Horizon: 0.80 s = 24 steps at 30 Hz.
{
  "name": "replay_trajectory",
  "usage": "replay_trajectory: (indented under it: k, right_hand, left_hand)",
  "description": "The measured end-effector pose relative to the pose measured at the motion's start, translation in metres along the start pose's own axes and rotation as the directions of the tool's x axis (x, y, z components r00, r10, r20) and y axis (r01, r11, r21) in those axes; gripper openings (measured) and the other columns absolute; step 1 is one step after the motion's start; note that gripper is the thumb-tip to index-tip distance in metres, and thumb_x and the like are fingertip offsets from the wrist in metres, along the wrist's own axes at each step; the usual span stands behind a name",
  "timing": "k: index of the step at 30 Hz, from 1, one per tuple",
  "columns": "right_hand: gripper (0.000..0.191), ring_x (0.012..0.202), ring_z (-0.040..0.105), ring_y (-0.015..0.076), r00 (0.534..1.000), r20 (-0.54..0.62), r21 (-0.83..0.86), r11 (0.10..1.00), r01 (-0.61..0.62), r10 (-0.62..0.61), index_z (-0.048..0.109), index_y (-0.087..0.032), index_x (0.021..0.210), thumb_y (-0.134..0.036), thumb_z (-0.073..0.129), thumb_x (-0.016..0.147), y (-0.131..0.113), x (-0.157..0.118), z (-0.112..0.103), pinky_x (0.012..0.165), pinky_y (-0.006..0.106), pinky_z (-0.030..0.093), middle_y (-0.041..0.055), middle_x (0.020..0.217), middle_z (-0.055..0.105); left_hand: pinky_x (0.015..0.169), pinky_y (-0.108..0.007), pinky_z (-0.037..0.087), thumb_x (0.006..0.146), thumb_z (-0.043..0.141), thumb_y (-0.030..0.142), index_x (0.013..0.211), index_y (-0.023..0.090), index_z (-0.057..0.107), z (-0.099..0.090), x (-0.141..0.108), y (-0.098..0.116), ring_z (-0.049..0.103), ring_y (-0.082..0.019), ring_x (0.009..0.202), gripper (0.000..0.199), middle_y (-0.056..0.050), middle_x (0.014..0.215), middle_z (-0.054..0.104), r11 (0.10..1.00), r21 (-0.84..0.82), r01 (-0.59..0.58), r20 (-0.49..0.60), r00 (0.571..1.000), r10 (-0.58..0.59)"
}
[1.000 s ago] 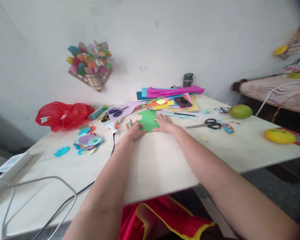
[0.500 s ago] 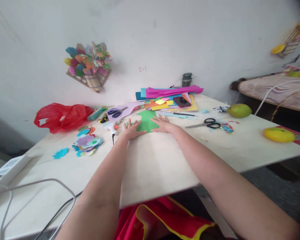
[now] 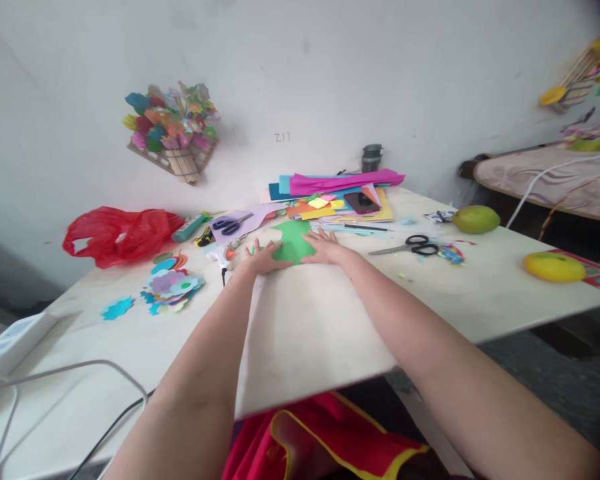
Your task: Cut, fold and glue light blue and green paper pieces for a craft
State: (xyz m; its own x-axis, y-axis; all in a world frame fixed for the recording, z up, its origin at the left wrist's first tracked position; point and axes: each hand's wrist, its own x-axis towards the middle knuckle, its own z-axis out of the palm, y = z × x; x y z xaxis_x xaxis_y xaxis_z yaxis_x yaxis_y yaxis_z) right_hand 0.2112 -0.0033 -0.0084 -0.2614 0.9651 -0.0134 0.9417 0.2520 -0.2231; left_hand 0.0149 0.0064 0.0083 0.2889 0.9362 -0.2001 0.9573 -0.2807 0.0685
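Observation:
A piece of green paper lies flat on the white table, its outer parts covered by my hands. My left hand rests on its left side with fingers spread. On the right side, my right hand presses down, also with the fingers apart. Just left of my left hand is a white glue gun with an orange tip. Black-handled scissors lie to the right of my right hand.
Cut paper flowers are piled at the left, near a red plastic bag. Dark scissors lie on purple paper. Behind are coloured sheets and a phone. Two mangoes sit at the right; cables cross the left front.
Both hands stay spread on the green paper with hardly any movement. The whole view has shifted very slightly.

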Motion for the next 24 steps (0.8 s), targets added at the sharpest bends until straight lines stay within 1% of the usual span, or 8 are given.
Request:
replay_trajectory:
  k: [3, 7, 10, 13, 15, 17, 21, 24]
  right_hand:
    - [0.09, 0.133, -0.01, 0.0257, 1.0, 0.009, 0.012, 1.0, -0.017, 0.017, 0.013, -0.024, 0.141, -0.06, 0.052, 0.068, -0.001, 0.0, 0.0, 0.106, 0.046, -0.002, 0.0048, 0.148, 0.005]
    - [0.091, 0.133, -0.01, 0.0261, 0.998, 0.033, 0.017, 0.999, -0.047, 0.047, 0.012, -0.023, 0.141, -0.06, 0.052, 0.068, -0.002, 0.001, -0.001, 0.106, 0.046, -0.002, 0.0043, 0.148, 0.005]
    - [0.093, 0.133, -0.01, 0.0261, 0.998, 0.039, 0.014, 0.999, -0.047, 0.047, 0.011, -0.023, 0.141, -0.061, 0.052, 0.067, -0.002, 0.002, -0.002, 0.105, 0.047, -0.001, 0.0046, 0.148, 0.004]
    - [0.095, 0.133, -0.01, 0.0265, 0.999, 0.029, 0.027, 0.999, -0.045, 0.044, 0.01, -0.022, 0.142, -0.062, 0.053, 0.066, -0.001, 0.002, -0.002, 0.105, 0.048, 0.0, 0.0053, 0.148, 0.003]
    - [0.096, 0.133, -0.01, 0.0269, 0.999, 0.012, 0.037, 0.998, -0.045, 0.045, 0.011, -0.023, 0.142, -0.062, 0.053, 0.066, 0.0, 0.003, -0.001, 0.105, 0.048, 0.0, 0.0055, 0.148, 0.003]
    - [0.093, 0.133, -0.008, 0.0274, 0.999, -0.001, 0.034, 0.998, -0.054, 0.054, 0.012, -0.024, 0.141, -0.06, 0.054, 0.066, 0.001, 0.004, 0.001, 0.105, 0.048, 0.0, 0.0052, 0.148, 0.004]
    - [0.085, 0.134, -0.006, 0.0275, 0.998, -0.013, 0.007, 0.998, -0.058, 0.058, 0.014, -0.025, 0.141, -0.05, 0.054, 0.071, 0.002, 0.008, 0.006, 0.105, 0.048, 0.002, 0.0043, 0.148, 0.005]
    - [0.081, 0.134, -0.005, 0.0271, 0.999, -0.023, 0.033, 0.999, -0.04, 0.04, 0.016, -0.025, 0.141, -0.048, 0.053, 0.073, 0.004, 0.006, 0.006, 0.105, 0.048, 0.003, 0.0047, 0.148, 0.007]
  left_hand:
    - [0.097, -0.064, 0.001, 0.063, 0.044, 0.07, 0.139, 0.033, 0.013, -0.006, 0.004, 0.003, -0.013, -0.038, 0.129, 0.09, -0.002, 0.148, 0.005, 0.999, 0.048, 0.016, 0.042, 0.999, -0.018]
    - [0.096, -0.064, -0.005, 0.062, 0.048, 0.068, 0.139, 0.031, 0.016, -0.012, 0.006, 0.005, -0.014, -0.037, 0.129, 0.091, -0.003, 0.147, 0.008, 0.992, 0.129, 0.007, 0.033, 0.999, -0.011]
    - [0.099, -0.061, -0.005, 0.068, 0.044, 0.065, 0.139, 0.027, 0.015, -0.015, 0.001, 0.011, -0.012, -0.033, 0.131, 0.086, -0.004, 0.147, 0.012, 0.995, 0.097, -0.032, -0.063, 0.997, 0.038]
    - [0.104, -0.054, 0.003, 0.081, 0.029, 0.056, 0.139, 0.026, 0.015, -0.012, -0.004, 0.027, -0.003, -0.028, 0.133, 0.067, -0.003, 0.146, 0.016, 0.996, -0.058, -0.065, -0.17, 0.984, 0.055]
    - [0.106, -0.051, 0.006, 0.086, 0.023, 0.046, 0.138, 0.026, 0.02, -0.005, -0.005, 0.04, -0.001, -0.026, 0.134, 0.056, -0.002, 0.146, 0.017, 0.978, -0.126, -0.165, -0.248, 0.96, 0.13]
    - [0.107, -0.048, 0.006, 0.087, 0.023, 0.041, 0.136, 0.027, 0.027, 0.006, -0.004, 0.051, -0.004, -0.025, 0.134, 0.05, 0.0, 0.146, 0.018, 0.957, -0.126, -0.259, -0.22, 0.949, 0.228]
    - [0.107, -0.045, 0.002, 0.087, 0.011, 0.047, 0.14, 0.02, 0.016, 0.025, 0.0, 0.062, -0.004, -0.023, 0.134, 0.059, -0.005, 0.147, 0.014, 0.954, -0.138, -0.268, -0.173, 0.955, 0.243]
    - [0.107, -0.044, 0.001, 0.085, 0.008, 0.051, 0.14, 0.016, 0.012, 0.029, 0.004, 0.061, -0.005, -0.023, 0.133, 0.065, -0.007, 0.147, 0.009, 0.954, -0.127, -0.27, -0.126, 0.959, 0.254]
